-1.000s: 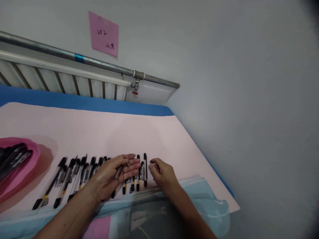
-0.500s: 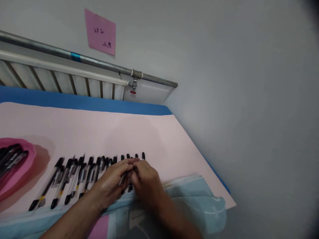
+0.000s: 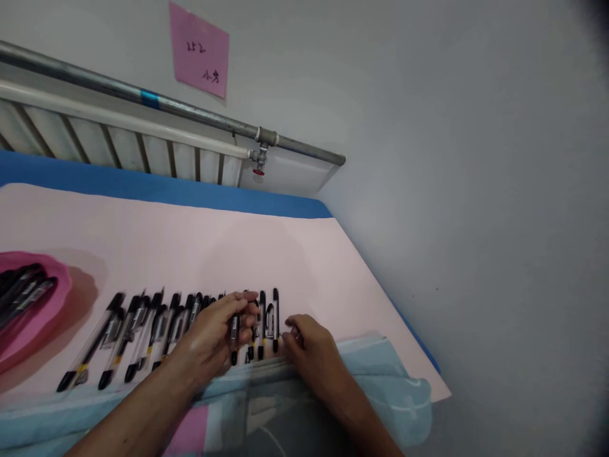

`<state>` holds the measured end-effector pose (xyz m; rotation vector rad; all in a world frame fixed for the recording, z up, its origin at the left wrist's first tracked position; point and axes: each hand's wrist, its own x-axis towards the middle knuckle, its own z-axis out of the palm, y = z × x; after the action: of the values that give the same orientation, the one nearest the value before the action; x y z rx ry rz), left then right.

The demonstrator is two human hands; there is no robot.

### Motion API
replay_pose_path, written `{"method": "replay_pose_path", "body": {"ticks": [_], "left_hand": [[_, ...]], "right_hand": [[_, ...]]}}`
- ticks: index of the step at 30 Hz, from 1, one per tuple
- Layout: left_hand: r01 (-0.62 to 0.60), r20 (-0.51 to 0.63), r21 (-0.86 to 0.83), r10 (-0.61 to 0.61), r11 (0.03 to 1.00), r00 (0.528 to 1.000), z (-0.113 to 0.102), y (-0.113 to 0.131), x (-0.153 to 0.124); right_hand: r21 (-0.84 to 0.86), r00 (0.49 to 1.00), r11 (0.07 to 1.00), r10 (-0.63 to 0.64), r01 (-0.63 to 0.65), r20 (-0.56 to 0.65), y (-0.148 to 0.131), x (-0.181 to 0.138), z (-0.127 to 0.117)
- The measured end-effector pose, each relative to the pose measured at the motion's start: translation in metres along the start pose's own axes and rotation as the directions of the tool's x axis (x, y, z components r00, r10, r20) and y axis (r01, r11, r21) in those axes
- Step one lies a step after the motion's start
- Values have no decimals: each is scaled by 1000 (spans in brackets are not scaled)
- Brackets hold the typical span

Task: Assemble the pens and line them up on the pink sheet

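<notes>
A row of several clear pens with black caps (image 3: 143, 330) lies side by side on a pale pink sheet (image 3: 200, 254). My left hand (image 3: 214, 339) hovers over the right part of the row, its fingers curled around one upright pen (image 3: 234, 336). Just right of the last pen in the row (image 3: 275, 317), my right hand (image 3: 309, 346) rests with its fingers bent inward in a pinch; what they hold, if anything, is too small to make out.
A pink tray (image 3: 42, 317) with more black pens sits at the far left. A blue table edge (image 3: 190, 193), a white radiator (image 3: 118, 149) and a metal pipe (image 3: 200, 117) run along the back. Light blue cloth (image 3: 380, 374) covers the near edge. A grey wall stands on the right.
My two hands met over the row's right end half a second ago; now the right hand has drawn back to the right and the left keeps the pen.
</notes>
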<state>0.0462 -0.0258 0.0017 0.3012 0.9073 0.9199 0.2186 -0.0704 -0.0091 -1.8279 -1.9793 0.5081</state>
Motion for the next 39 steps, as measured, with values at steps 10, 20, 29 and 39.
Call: {"method": "replay_pose_path", "body": {"ticks": [10,20,29,39], "left_hand": [[-123,65,-35,125,992,990,13,-25,-5],[-305,76,349,297,886,952,7,-8,-10],[-509,72,467,543,723,837,-15,16,0],[139,-231,968,960,210,160,-127,133,-41]], "right_hand": [[599,991,792,56,-117,119,-48,1,17],[426,972,884,233,-192,-44,16,35,9],[-30,992,1000,3,-7,-122,16,36,13],[62,994,998,32,-25,-106,22,43,16]]}}
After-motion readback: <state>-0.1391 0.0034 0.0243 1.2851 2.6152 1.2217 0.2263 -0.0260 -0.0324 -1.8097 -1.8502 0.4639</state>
